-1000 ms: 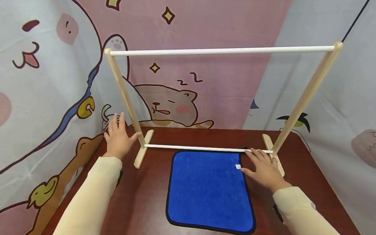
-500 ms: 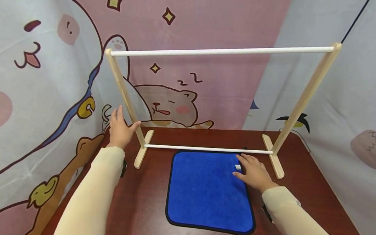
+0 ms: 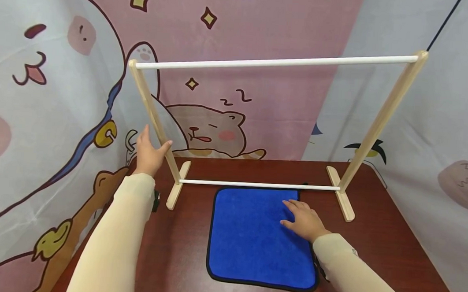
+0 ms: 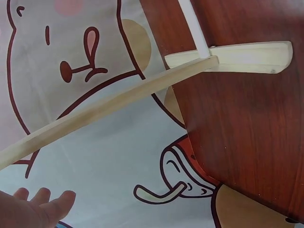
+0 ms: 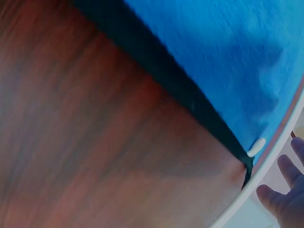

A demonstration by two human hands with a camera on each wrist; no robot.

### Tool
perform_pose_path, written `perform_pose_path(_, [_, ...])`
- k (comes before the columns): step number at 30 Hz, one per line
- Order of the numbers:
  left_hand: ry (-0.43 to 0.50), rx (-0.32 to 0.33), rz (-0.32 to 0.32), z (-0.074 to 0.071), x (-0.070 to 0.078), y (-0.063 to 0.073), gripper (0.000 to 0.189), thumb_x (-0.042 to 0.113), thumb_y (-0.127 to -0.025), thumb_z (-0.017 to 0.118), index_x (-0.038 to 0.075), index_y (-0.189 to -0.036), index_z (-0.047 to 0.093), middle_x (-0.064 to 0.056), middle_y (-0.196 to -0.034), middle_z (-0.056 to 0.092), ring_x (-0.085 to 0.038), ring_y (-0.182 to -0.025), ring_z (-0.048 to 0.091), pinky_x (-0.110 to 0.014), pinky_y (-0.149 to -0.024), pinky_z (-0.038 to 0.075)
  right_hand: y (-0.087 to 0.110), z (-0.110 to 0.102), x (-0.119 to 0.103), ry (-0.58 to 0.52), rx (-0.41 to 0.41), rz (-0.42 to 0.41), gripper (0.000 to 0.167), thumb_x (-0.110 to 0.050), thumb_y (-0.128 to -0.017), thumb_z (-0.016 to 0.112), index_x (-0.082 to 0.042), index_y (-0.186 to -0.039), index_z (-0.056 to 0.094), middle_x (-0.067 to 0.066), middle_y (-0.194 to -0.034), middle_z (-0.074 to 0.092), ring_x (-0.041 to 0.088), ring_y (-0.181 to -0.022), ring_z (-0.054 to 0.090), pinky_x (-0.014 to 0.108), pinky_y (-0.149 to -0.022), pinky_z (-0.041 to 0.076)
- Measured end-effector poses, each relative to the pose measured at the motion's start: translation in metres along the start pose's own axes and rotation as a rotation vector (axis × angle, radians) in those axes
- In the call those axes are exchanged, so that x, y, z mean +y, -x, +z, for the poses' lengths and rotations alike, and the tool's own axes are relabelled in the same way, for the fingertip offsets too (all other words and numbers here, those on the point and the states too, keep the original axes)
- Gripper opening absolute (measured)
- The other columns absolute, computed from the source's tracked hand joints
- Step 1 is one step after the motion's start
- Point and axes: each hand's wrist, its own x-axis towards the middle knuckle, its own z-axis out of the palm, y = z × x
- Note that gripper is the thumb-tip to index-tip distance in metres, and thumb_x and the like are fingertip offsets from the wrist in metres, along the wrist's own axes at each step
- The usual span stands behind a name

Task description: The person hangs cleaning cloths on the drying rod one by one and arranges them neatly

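Observation:
A wooden rack with two pale posts point(image 3: 382, 123) and two white rods point(image 3: 262, 64) stands on the table. In front of its lower rod point(image 3: 236, 184) lies a blue cloth point(image 3: 249, 235) with a black border, spread flat. My left hand point(image 3: 148, 154) is raised beside the left post, fingers extended; the left wrist view shows its fingers point(image 4: 59, 204) apart from the post point(image 4: 95, 111). Over the cloth's right part hovers my right hand point(image 3: 304, 221), fingers spread and holding nothing. In the right wrist view, a small white tag point(image 5: 256, 147) shows near the cloth's corner.
The rack's wooden feet point(image 3: 345, 207) rest on the dark red-brown table point(image 3: 388, 242). Printed cartoon fabric point(image 3: 244, 23) hangs behind the table and along both sides, close to the left hand.
My right hand has moved left and toward me, from the lower rod's right end to over the cloth. My left hand has risen slightly beside the left post. The cloth stays put.

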Motion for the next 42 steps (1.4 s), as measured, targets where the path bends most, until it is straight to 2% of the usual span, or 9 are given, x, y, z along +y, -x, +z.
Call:
perform_pose_path(7, [0.065,0.009,-0.023,-0.002,0.008,-0.006,0.087,0.032,-0.094,0.063,0.016,-0.157,0.005,-0.018,-0.159,0.011,-0.033,-0.145,0.015,-0.047,-0.116,0.021,-0.004,0.011,-0.007,-0.002,-0.027,0.01,0.063,-0.033,-0.085,0.073,-0.006,-0.138,0.052,0.022,-0.137,0.051,0.043,-0.129,0.042,0.064,-0.098,0.036])
perform_pose_path(12, [0.145,0.007,-0.043,0.0,0.009,-0.013,0.084,0.025,-0.094,0.064,0.017,-0.157,0.008,-0.019,-0.155,0.021,-0.035,-0.142,0.025,-0.048,-0.109,0.034,-0.004,0.016,-0.012,-0.006,-0.05,0.019,0.061,-0.033,-0.086,0.072,-0.006,-0.138,0.052,0.021,-0.137,0.052,0.043,-0.129,0.043,0.063,-0.1,0.036])
perform_pose_path(18, [0.246,0.0,-0.04,0.002,0.011,-0.015,0.073,0.017,-0.095,0.061,0.019,-0.155,0.02,-0.017,-0.149,0.034,-0.034,-0.135,0.036,-0.049,-0.098,0.045,-0.007,0.022,-0.013,-0.011,-0.035,0.009,0.058,-0.03,-0.086,0.072,-0.005,-0.136,0.054,0.02,-0.134,0.054,0.04,-0.128,0.045,0.06,-0.101,0.037])
perform_pose_path(29, [0.354,0.041,-0.09,0.006,0.016,-0.019,0.064,0.011,-0.098,0.054,0.018,-0.154,0.025,-0.021,-0.142,0.04,-0.034,-0.125,0.048,-0.047,-0.097,0.046,-0.012,0.027,-0.019,-0.001,-0.051,0.027,0.052,-0.026,-0.087,0.071,-0.007,-0.133,0.057,0.019,-0.131,0.055,0.041,-0.127,0.046,0.058,-0.1,0.039])
perform_pose_path(35, [0.36,0.095,-0.117,0.011,0.016,-0.023,0.061,0.013,-0.099,0.053,0.016,-0.154,0.026,-0.02,-0.139,0.042,-0.032,-0.122,0.051,-0.045,-0.096,0.048,-0.016,0.029,-0.02,0.049,-0.019,0.017,0.044,-0.02,-0.088,0.069,-0.008,-0.13,0.061,0.016,-0.123,0.058,0.037,-0.117,0.05,0.056,-0.09,0.046])
perform_pose_path(42, [0.371,0.139,-0.129,0.013,0.017,-0.022,0.054,0.012,-0.1,0.05,0.014,-0.152,0.031,-0.02,-0.135,0.047,-0.032,-0.118,0.055,-0.042,-0.095,0.048,-0.019,0.032,-0.021,0.072,-0.014,0.029,0.038,-0.016,-0.087,0.07,-0.008,-0.124,0.065,0.014,-0.114,0.059,0.033,-0.107,0.051,0.051,-0.083,0.051])
